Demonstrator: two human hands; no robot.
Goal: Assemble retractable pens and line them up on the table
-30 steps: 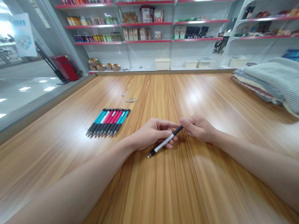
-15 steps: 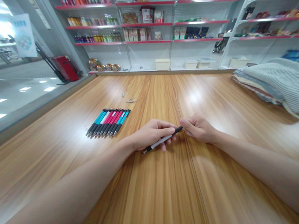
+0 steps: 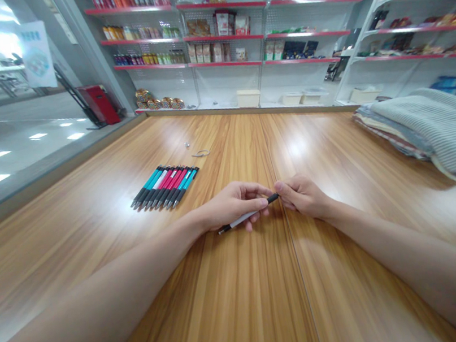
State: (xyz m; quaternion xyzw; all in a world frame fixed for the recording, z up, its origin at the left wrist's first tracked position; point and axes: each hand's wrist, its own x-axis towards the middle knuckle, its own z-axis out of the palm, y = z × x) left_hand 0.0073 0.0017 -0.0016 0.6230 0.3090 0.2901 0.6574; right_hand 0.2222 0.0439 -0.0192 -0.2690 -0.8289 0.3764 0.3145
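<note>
A white and black pen [image 3: 239,220] lies nearly level just above the wooden table [image 3: 248,305], held at both ends. My left hand [image 3: 227,205] is curled round its white barrel, fingers closed. My right hand [image 3: 304,196] pinches the black end with thumb and fingertips. Farther back on the left, a row of several pens [image 3: 165,186] in teal, white and pink lies side by side on the table.
A folded stack of striped and grey cloths [image 3: 432,132] sits at the right edge. A small spring-like metal piece [image 3: 201,153] and a tiny part [image 3: 187,144] lie beyond the pen row. Store shelves with goods line the back wall.
The pen has tipped from a steep slant to nearly level, and its tip has moved up and left. My left hand has closed more fully over the barrel.
</note>
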